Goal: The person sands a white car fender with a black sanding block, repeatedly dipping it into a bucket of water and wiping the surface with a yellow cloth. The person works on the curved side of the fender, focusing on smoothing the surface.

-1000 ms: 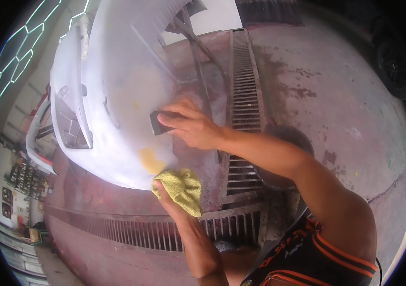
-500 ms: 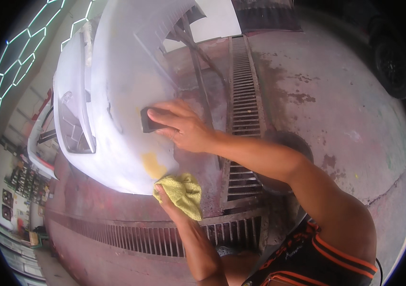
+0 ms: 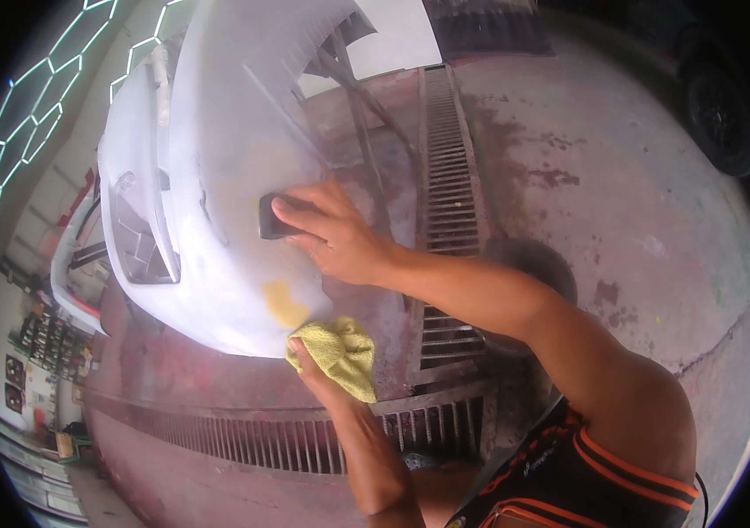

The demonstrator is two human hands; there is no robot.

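A car bumper (image 3: 216, 295) in whitish-grey primer hangs on a stand at the left, its surface dusty and matt. My right hand (image 3: 344, 231) is closed round a black sanding block (image 3: 269, 217), which rests against the bumper's curved side. Below the block, a yellowish filler patch (image 3: 283, 304) shows on the surface. A crumpled yellow-green cloth (image 3: 340, 356) is gripped in my left hand (image 3: 310, 370), by the bumper's lower end. Only the left thumb shows clearly; the cloth covers the other fingers.
Metal stand legs (image 3: 364, 132) rise behind the bumper. Slotted drain grates (image 3: 450, 176) cross the reddish floor. A dark round stool (image 3: 533, 268) stands under my right arm. Another bumper (image 3: 67, 282) and a cluttered wall are at the left; a vehicle wheel (image 3: 722, 119) is far right.
The sanding block and my right hand have shifted very slightly upward along the bumper. My left hand still grips the cloth in nearly the same spot.
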